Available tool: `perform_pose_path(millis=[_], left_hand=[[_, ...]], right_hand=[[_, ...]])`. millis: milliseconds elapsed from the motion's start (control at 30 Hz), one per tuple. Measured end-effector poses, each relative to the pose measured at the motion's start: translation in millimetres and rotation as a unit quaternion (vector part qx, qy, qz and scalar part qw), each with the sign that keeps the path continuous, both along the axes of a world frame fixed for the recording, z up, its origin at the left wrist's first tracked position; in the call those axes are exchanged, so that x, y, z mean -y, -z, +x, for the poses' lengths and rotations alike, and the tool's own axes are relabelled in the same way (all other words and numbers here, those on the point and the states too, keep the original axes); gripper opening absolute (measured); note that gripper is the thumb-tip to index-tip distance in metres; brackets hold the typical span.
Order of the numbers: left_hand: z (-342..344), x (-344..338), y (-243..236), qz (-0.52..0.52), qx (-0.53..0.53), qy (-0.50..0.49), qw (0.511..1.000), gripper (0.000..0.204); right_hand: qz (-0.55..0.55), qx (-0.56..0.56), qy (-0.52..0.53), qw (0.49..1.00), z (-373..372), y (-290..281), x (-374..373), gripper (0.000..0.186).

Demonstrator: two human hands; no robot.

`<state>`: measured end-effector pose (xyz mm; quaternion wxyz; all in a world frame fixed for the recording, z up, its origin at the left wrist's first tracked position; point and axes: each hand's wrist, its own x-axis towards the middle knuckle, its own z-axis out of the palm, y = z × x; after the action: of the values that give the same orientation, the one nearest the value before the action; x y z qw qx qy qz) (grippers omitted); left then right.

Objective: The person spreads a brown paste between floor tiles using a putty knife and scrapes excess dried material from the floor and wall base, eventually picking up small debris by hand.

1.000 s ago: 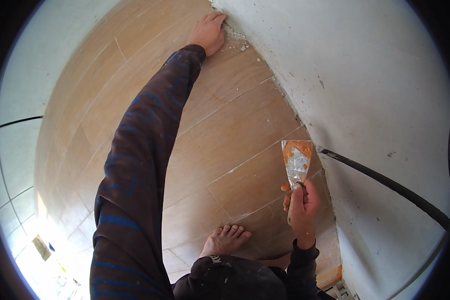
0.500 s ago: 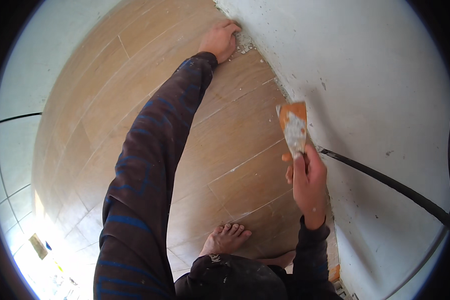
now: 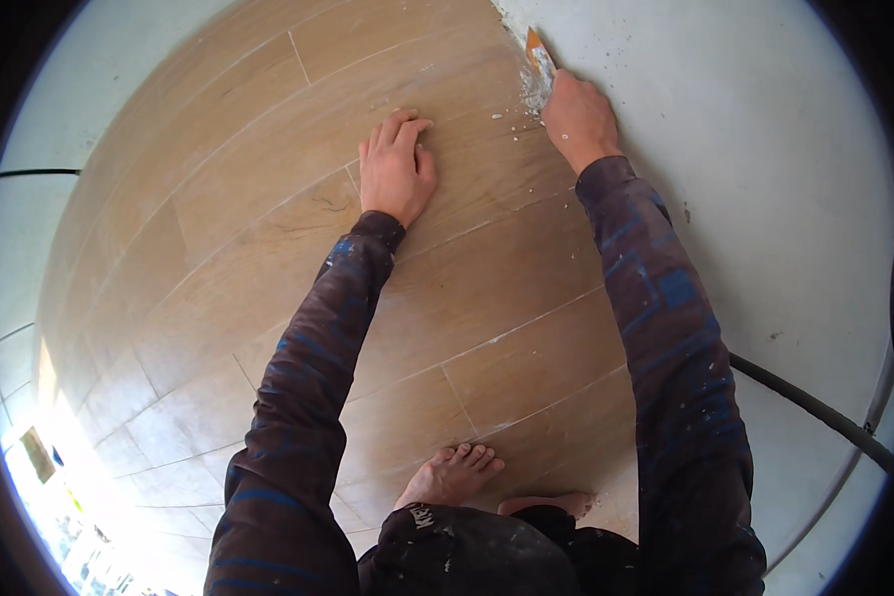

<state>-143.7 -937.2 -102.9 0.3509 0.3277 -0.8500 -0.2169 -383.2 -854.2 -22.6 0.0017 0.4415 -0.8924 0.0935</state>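
Observation:
My right hand (image 3: 582,119) grips a putty knife (image 3: 539,58) with an orange and pale crusted blade, held at the seam between the wood-look floor tiles (image 3: 288,238) and the white wall (image 3: 745,119). White crumbs (image 3: 526,94) lie beside the blade along that seam. My left hand (image 3: 396,166) rests on the tiles to the left of it, fingers loosely bent and apart, holding nothing.
A dark cable or hose (image 3: 805,407) runs against the wall at lower right. My bare feet (image 3: 447,475) are at the bottom, near my dark-clothed lap. At the left rim stands a pale tiled surface (image 3: 10,368) with a dark line; bright light falls at lower left.
My right hand has swung up with the putty knife to the wall seam and crumbs. My left hand has pulled back from that seam, down and leftward onto the tiles.

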Motion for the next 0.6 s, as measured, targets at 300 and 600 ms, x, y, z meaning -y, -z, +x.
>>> perform_pose_path(millis=[300,600], left_hand=[[-3,0,0,0.017,0.014,-0.009,1.0,0.03],[0,0,-1,0.023,0.02,-0.015,0.999,0.028]], right_hand=[[0.058,-0.03,-0.049,0.997,-11,-25,5,0.022],[0.12,-0.051,-0.076,0.989,-20,-36,21,0.023]])
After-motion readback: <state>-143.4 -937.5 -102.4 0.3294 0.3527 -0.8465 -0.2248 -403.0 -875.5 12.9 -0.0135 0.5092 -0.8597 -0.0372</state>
